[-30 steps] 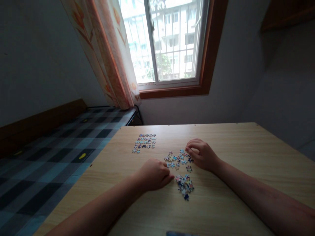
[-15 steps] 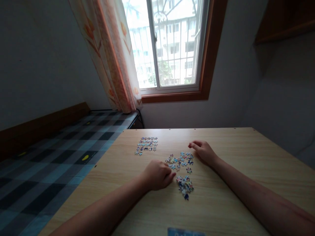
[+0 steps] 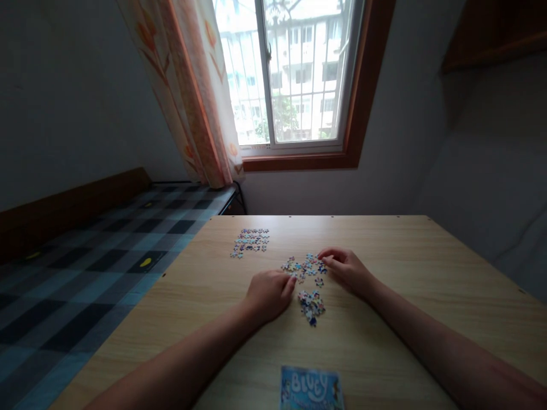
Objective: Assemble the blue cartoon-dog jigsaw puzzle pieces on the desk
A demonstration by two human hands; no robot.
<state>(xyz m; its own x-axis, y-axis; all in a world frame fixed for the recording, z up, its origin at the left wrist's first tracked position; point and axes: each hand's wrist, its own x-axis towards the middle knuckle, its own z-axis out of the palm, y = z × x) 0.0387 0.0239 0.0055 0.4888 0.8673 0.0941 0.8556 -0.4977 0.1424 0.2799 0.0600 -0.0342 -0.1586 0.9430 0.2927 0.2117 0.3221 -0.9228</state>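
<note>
Small colourful loose puzzle pieces [image 3: 304, 266] lie scattered on the wooden table [image 3: 405, 273], between my two hands. My left hand [image 3: 268, 293] rests on the table with its fingers curled, their tips touching the left edge of the scatter. My right hand [image 3: 347, 269] lies at the scatter's right edge, fingers bent and tips on the pieces. A second small heap of pieces [image 3: 311, 305] sits just below, nearer to me. A joined patch of puzzle [image 3: 250, 241] lies farther back on the left.
A blue card or box printed "BLUEY" [image 3: 311, 389] lies at the table's near edge. A bed with a dark checked cover [image 3: 85, 262] runs along the table's left side. A window [image 3: 294, 74] and a patterned curtain [image 3: 192, 97] are behind.
The view has tilted down, bringing the blue printed card into sight. My right hand has come back onto the right side of the loose pieces. My left hand has edged up to them.
</note>
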